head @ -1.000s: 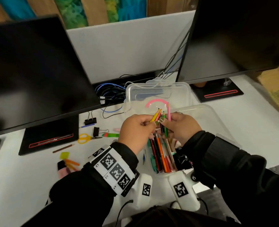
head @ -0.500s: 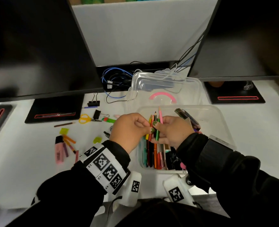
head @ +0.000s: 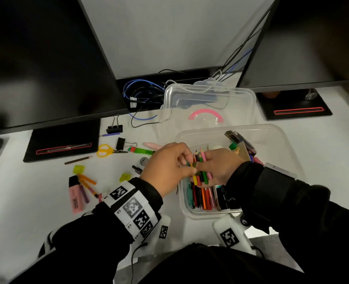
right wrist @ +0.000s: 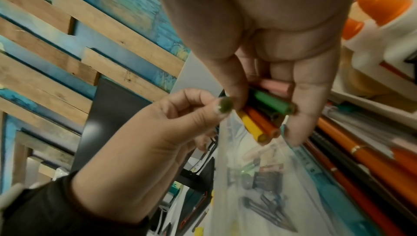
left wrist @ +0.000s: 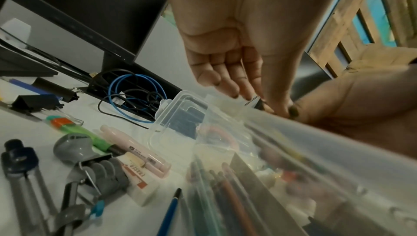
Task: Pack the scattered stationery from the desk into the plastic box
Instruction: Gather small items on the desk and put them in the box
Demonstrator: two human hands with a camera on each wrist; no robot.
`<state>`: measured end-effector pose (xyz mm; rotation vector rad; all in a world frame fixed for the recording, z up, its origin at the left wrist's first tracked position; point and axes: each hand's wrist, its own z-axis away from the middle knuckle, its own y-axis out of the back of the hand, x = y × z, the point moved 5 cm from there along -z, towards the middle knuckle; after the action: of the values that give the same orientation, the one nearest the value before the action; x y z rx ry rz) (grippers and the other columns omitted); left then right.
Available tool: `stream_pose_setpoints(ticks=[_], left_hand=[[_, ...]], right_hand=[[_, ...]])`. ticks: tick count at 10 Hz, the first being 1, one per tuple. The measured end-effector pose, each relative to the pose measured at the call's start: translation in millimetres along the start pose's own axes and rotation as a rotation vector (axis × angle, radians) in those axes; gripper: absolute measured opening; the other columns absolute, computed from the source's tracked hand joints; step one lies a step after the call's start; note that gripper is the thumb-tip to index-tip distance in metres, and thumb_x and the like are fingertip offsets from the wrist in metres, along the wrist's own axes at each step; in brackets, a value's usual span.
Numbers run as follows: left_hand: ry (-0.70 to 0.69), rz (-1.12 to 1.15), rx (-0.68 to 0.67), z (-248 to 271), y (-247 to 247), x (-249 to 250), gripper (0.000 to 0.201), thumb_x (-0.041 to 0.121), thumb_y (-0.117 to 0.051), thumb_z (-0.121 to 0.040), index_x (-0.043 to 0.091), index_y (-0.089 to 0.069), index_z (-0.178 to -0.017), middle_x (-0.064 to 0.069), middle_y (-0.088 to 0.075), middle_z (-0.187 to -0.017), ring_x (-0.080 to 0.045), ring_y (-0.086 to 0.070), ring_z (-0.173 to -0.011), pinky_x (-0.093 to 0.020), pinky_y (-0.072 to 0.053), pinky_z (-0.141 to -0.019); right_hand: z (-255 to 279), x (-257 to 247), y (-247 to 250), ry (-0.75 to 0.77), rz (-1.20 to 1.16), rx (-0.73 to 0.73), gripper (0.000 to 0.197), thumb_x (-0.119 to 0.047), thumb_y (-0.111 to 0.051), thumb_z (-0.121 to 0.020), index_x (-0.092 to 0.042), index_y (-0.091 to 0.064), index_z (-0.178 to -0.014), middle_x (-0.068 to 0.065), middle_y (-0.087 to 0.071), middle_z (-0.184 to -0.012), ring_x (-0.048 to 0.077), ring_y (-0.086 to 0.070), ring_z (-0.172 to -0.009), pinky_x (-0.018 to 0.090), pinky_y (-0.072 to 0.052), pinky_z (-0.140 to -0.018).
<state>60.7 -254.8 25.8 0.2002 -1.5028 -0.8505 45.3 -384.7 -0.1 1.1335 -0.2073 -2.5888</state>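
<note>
Above the near-left corner of the plastic box, the right hand grips a bundle of coloured pencils, thumb and fingers curled round them; the right wrist view shows green, pink, orange and yellow ends in that grasp. Touching it from the left, the left hand has its fingers curled, thumb tip meeting the bundle, though whether it pinches a pencil I cannot tell. Below the hands, more pencils and pens lie along the box's left side, with a stapler toward the back. Behind the box its clear lid stands open, pink handle showing. Left of the box, on the white desk, lie yellow scissors, two binder clips, a green marker, a brown pencil and a pink highlighter.
</note>
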Motion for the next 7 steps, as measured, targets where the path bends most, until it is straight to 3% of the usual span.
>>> stream_pose_setpoints(ticks=[1, 2, 3, 4, 5, 6, 7], left_hand=[[-0.073, -0.113, 0.018, -4.7, 9.9, -6.0, 0.015, 0.016, -0.069, -0.081, 0.024, -0.064, -0.091, 0.011, -0.047, -0.09, -0.001, -0.047, -0.077, -0.013, -0.04, -0.073], [-0.111, -0.148, -0.069, -8.8, 14.5, -14.2, 0.029, 0.015, -0.069, -0.082, 0.029, -0.064, -0.107, 0.012, -0.046, -0.107, -0.003, -0.045, -0.1, -0.005, -0.033, -0.085], [-0.114, -0.216, -0.216, -10.3, 14.7, -21.3, 0.056, 0.03, -0.076, -0.075, 0.031, -0.055, -0.127, 0.012, -0.035, -0.138, -0.005, -0.028, -0.129, -0.012, -0.021, -0.104], [-0.099, -0.182, -0.339, -10.5, 11.7, -28.3, 0.087, 0.038, -0.081, -0.065, 0.031, -0.038, -0.141, 0.02, -0.014, -0.151, 0.002, -0.013, -0.136, 0.007, -0.016, -0.093], [-0.108, -0.167, -0.374, -11.1, 9.5, -30.7, 0.096, 0.04, -0.082, -0.062, 0.036, -0.031, -0.143, 0.023, -0.004, -0.153, 0.004, -0.007, -0.137, 0.013, -0.013, -0.08], [-0.132, -0.181, -0.372, -11.6, 9.6, -29.5, 0.095, 0.039, -0.083, -0.061, 0.04, -0.032, -0.141, 0.024, -0.005, -0.151, 0.005, -0.006, -0.131, 0.016, -0.011, -0.074], [-0.13, -0.188, -0.371, -12.2, 9.4, -29.8, 0.095, 0.041, -0.083, -0.06, 0.04, -0.033, -0.141, 0.025, -0.006, -0.151, 0.004, -0.007, -0.131, 0.014, -0.009, -0.076]], right_hand=[[-7.5, 10.7, -1.3, -0.088, 0.244, 0.033, 0.036, -0.018, -0.066, -0.083, -0.005, -0.061, -0.116, 0.014, -0.065, -0.111, 0.032, -0.063, -0.102, 0.043, -0.051, -0.091], [-6.0, 18.1, -4.2, -0.167, 0.476, 0.004, 0.041, -0.03, -0.066, -0.081, -0.007, -0.062, -0.116, 0.014, -0.063, -0.117, 0.032, -0.061, -0.108, 0.045, -0.05, -0.093], [2.3, 15.7, -5.3, -0.213, 0.577, -0.018, 0.039, -0.029, -0.062, -0.086, -0.005, -0.061, -0.118, 0.014, -0.062, -0.119, 0.03, -0.059, -0.111, 0.041, -0.048, -0.095], [4.8, 12.4, -11.5, -0.212, 0.597, -0.041, 0.036, -0.021, -0.058, -0.09, -0.002, -0.058, -0.121, 0.013, -0.065, -0.112, 0.027, -0.063, -0.103, 0.035, -0.052, -0.087], [7.4, 12.7, -22.6, -0.267, 0.54, -0.085, 0.03, -0.008, -0.057, -0.09, 0.007, -0.059, -0.115, 0.005, -0.059, -0.066, 0.014, -0.059, -0.055, 0.023, -0.051, -0.051], [7.9, 13.2, -26.2, -0.277, 0.553, -0.089, 0.028, -0.006, -0.057, -0.089, 0.008, -0.061, -0.112, 0.007, -0.061, -0.065, 0.015, -0.061, -0.054, 0.025, -0.053, -0.055], [5.9, 16.1, -22.7, -0.287, 0.543, -0.077, 0.028, -0.006, -0.058, -0.089, 0.006, -0.06, -0.114, 0.012, -0.068, -0.087, 0.023, -0.068, -0.077, 0.034, -0.057, -0.076]])
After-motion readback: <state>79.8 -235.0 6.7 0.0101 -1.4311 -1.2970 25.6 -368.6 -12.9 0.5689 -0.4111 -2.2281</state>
